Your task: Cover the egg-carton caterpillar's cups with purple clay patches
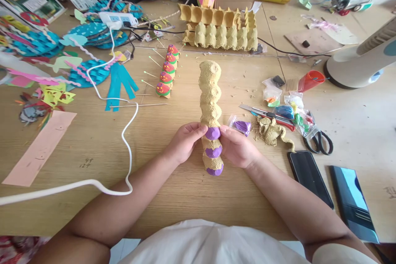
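Across the wooden table [173, 198], egg trays [219, 36] stand toward the back; nearer, the strip [210, 99], purple-patched at its near end, is pinched between the left fingers [202, 130] and right fingers [225, 130], beside purple clay [242, 127].

From my remote seat I'm seeing purple patches colouring the tan carton strip [210, 90] at centre, red-and-green smiley faces patterning the small strip [166, 77] upper left.

Bright, soft daylight; glare whitens the tabletop [368, 132].
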